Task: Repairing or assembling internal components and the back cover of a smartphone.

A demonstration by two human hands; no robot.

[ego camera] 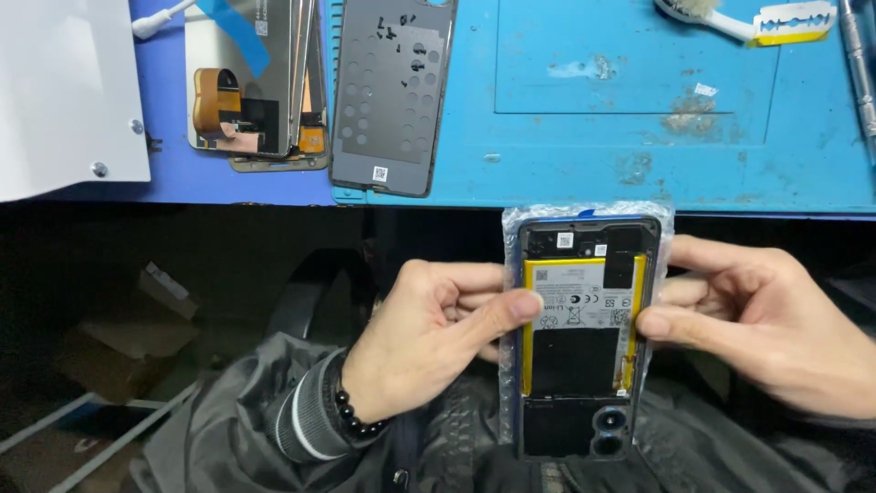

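Plastic-wrapped open phone (pixel 584 338) held over the lap.
Left hand (pixel 429 329) and right hand (pixel 757 319) pinch its edges, thumbs on top.

Bare blue mat (pixel 584 137) lies open at twelve o'clock. At eleven, a grey back cover (pixel 392 91) and stacked screen panels (pixel 255 82) block passage; a brush (pixel 721 16) and razor blade (pixel 794 20) crowd one o'clock.
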